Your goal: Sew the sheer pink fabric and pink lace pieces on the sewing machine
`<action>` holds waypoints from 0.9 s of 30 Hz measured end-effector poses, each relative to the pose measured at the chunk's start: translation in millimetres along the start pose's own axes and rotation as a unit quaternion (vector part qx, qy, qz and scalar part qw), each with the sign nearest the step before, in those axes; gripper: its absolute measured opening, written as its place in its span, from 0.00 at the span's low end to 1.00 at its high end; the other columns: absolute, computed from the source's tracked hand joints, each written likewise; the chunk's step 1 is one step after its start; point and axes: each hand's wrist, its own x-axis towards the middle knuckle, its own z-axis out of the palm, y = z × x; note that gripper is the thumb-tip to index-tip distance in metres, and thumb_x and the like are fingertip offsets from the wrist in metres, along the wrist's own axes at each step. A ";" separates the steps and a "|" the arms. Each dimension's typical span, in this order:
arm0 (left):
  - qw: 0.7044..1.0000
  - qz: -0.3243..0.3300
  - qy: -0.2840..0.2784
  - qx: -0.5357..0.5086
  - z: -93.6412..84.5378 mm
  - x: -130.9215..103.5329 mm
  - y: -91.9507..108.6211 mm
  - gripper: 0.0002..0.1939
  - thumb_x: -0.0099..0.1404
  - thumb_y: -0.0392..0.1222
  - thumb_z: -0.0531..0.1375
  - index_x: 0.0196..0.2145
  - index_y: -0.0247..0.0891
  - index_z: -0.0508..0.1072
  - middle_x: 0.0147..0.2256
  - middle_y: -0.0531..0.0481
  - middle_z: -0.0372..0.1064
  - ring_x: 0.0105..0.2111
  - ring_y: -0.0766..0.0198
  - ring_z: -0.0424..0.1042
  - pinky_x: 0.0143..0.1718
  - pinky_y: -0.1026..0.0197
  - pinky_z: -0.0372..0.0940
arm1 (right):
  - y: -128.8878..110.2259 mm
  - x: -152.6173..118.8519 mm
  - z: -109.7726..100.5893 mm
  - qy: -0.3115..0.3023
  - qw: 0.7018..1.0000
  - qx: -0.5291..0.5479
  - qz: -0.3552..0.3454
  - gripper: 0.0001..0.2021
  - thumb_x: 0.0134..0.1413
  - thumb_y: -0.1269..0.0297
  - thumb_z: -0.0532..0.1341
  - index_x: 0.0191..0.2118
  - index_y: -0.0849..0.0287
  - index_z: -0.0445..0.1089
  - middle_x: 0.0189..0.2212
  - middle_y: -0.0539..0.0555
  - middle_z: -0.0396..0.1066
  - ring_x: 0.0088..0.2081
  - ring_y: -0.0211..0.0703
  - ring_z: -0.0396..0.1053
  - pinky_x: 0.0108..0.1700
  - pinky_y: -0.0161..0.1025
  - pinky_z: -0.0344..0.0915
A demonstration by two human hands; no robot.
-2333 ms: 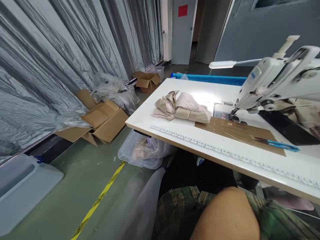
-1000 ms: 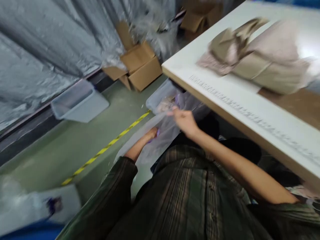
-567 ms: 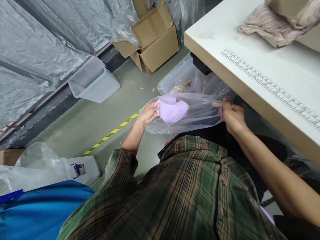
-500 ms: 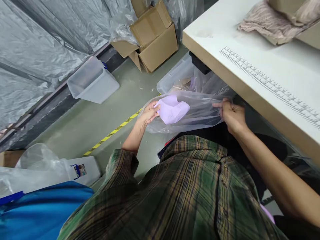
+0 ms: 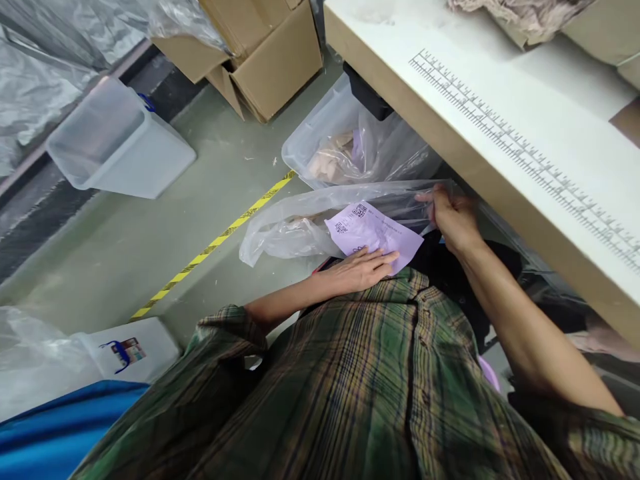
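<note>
My left hand [image 5: 361, 270] lies flat on a sheet of purple paper [image 5: 383, 235], fingers stretched out and a little apart; its thumb is hidden. Two QR codes and small print show on the paper's upturned face. Beneath the sheet stretches a clear plastic bag [image 5: 280, 233], its left end crumpled over the floor. My right hand [image 5: 453, 217] is closed on the bag's right end near the table edge, with the index finger extended along the plastic.
A clear bin [image 5: 300, 137] holding plastic and beige and purple pieces stands beneath the white table [image 5: 373, 40]. A printed ruler runs along the tabletop. On the floor are an open cardboard box [image 5: 283, 63], another translucent bin [image 5: 125, 147] and yellow-black tape [image 5: 215, 243].
My left hand has moved right and toward my body, from gripping the crumpled purple paper to lying on it. The paper is now spread flatter, print showing. My right hand still holds the bag.
</note>
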 end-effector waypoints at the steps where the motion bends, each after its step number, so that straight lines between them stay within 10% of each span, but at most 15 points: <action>1: 1.000 -0.004 -0.022 -0.006 -0.5 0.3 -2.0 0.20 0.77 0.33 0.46 0.60 0.36 0.68 0.70 0.40 0.50 0.71 0.48 0.47 0.71 0.39 0.47 | 2.8 -1.1 -0.5 0.005 1.000 0.000 0.002 0.30 0.59 0.34 0.54 0.30 0.57 0.76 0.15 0.46 0.54 0.18 0.36 0.48 0.24 0.41 0.46; 8: 0.994 0.004 -0.074 -0.079 0.8 -0.1 -18.1 0.24 0.78 0.39 0.46 0.69 0.43 0.56 0.72 0.47 0.39 0.73 0.60 0.35 0.74 0.48 0.35 | 12.2 -5.5 1.6 0.018 1.000 0.021 -0.001 0.28 0.60 0.37 0.55 0.29 0.58 0.75 0.14 0.45 0.53 0.18 0.35 0.48 0.24 0.39 0.45; 21: 0.997 0.001 0.012 -0.074 18.3 4.8 -18.2 0.20 0.76 0.45 0.52 0.62 0.40 0.67 0.70 0.44 0.50 0.71 0.52 0.48 0.73 0.46 0.42 | 1.1 -12.1 2.2 0.014 0.999 0.042 0.020 0.22 0.65 0.51 0.55 0.28 0.61 0.74 0.14 0.45 0.53 0.18 0.34 0.46 0.26 0.42 0.43; 27: 0.996 -0.026 -0.039 -0.072 11.2 6.5 -15.4 0.22 0.77 0.47 0.50 0.64 0.38 0.65 0.71 0.42 0.48 0.72 0.57 0.42 0.73 0.46 0.39 | 4.7 -12.4 2.6 0.006 0.998 0.055 0.015 0.23 0.63 0.45 0.57 0.27 0.60 0.72 0.14 0.45 0.53 0.18 0.34 0.47 0.25 0.41 0.44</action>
